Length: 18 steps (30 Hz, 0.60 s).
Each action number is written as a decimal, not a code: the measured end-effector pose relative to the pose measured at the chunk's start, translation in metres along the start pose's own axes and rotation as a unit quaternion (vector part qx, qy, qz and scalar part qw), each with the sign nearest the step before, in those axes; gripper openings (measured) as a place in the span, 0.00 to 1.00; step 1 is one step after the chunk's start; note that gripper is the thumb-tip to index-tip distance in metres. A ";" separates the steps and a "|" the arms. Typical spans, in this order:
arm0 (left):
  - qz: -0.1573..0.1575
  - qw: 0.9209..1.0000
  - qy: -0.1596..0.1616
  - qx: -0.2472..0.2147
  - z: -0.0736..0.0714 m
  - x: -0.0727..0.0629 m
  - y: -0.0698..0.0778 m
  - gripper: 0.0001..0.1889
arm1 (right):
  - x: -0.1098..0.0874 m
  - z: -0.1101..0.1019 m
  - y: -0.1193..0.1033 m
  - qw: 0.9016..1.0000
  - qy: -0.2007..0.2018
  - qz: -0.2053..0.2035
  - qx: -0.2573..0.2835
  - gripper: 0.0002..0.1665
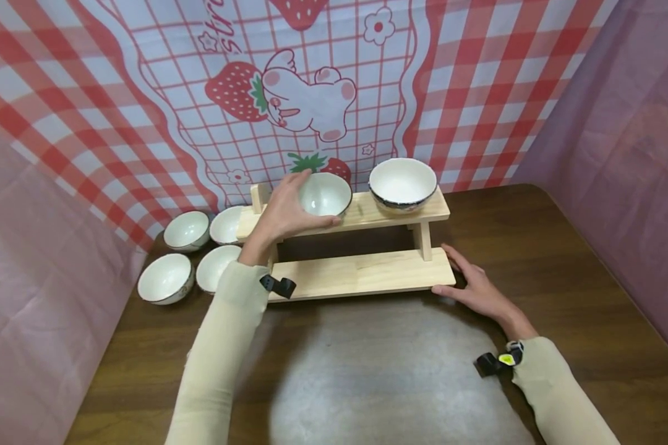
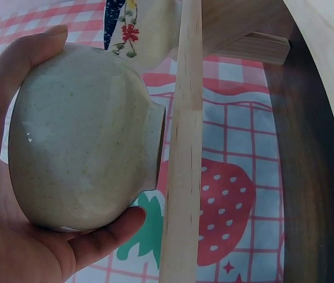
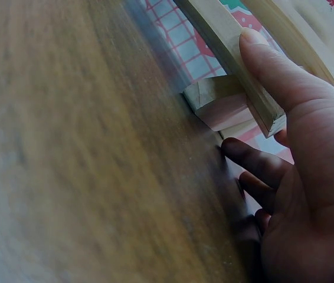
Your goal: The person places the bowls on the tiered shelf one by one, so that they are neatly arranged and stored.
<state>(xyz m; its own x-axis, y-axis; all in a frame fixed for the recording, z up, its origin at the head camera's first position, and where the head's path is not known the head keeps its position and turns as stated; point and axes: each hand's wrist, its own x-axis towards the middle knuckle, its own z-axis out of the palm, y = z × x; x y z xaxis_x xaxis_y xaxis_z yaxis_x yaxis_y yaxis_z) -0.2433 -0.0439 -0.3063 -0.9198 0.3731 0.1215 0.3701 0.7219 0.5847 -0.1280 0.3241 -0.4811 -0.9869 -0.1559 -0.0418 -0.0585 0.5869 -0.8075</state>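
My left hand [image 1: 287, 207] grips a pale bowl [image 1: 326, 194] at the upper board of a two-tier wooden stand [image 1: 362, 272]. In the left wrist view, the thumb and fingers spread round the glazed side of the bowl [image 2: 81, 138]. Its foot faces the board's edge [image 2: 182, 147]; contact is unclear. A second bowl [image 1: 403, 179], white inside with a dark patterned outside, sits on the right of the upper board. My right hand [image 1: 475, 287] holds the right end of the lower board. In the right wrist view its thumb [image 3: 273, 65] lies along the board [image 3: 238, 53], fingers partly behind it.
Several pale bowls stand on the wooden table [image 1: 534, 259] left of the stand, among them a front-left bowl [image 1: 166, 279] and a back-left bowl [image 1: 187, 231]. My left forearm partly covers others. A checked strawberry cloth [image 1: 479, 93] hangs behind, with pink cloth [image 1: 629, 154] at the sides.
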 end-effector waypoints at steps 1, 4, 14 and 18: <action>0.000 1.000 -0.003 0.001 0.001 0.002 0.000 0.64 | 0.000 0.000 0.000 1.000 0.000 0.000 -0.001 0.60; 0.002 1.000 -0.009 0.001 0.003 0.005 0.001 0.64 | 0.000 0.000 0.001 1.000 0.001 -0.003 -0.001 0.59; 0.005 1.000 -0.011 -0.012 0.009 0.011 0.005 0.61 | -0.001 0.000 -0.001 1.000 0.003 -0.005 0.002 0.59; 0.006 1.000 -0.012 -0.011 0.011 0.014 0.007 0.61 | 0.000 -0.001 -0.001 1.000 0.006 -0.012 -0.003 0.59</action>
<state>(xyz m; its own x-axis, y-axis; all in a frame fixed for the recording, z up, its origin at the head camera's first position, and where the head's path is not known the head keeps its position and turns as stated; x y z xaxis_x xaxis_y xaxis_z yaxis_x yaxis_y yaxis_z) -0.2523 -0.0276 -0.3090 -0.9120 0.3953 0.1098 0.3776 0.7042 0.6013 -0.1276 0.3240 -0.4798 -0.9868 -0.1615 -0.0157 -0.0834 0.5877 -0.8048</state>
